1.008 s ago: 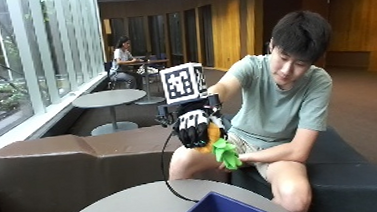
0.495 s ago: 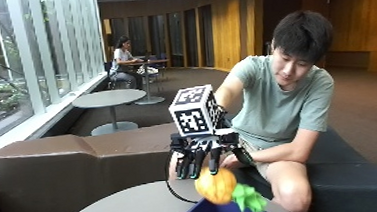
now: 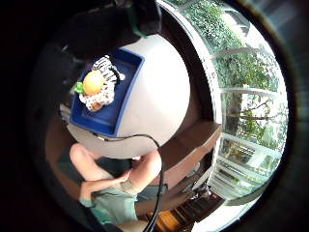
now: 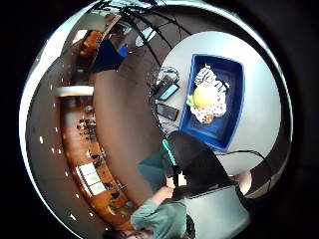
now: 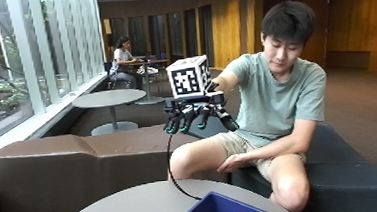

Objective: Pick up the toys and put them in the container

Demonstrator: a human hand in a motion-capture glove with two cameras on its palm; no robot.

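Toys, three counted, an orange one topmost, fill one end of the blue container at the round table's edge, while the gloved right hand hangs above, fingers relaxed, empty.

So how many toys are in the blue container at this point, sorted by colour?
Orange toy with green leaves: 1
Black-and-white striped toy: 1
White toy with brown spots: 1
Total: 3, all lying together inside the blue container. The hand hangs above it, fingers relaxed, holding nothing.
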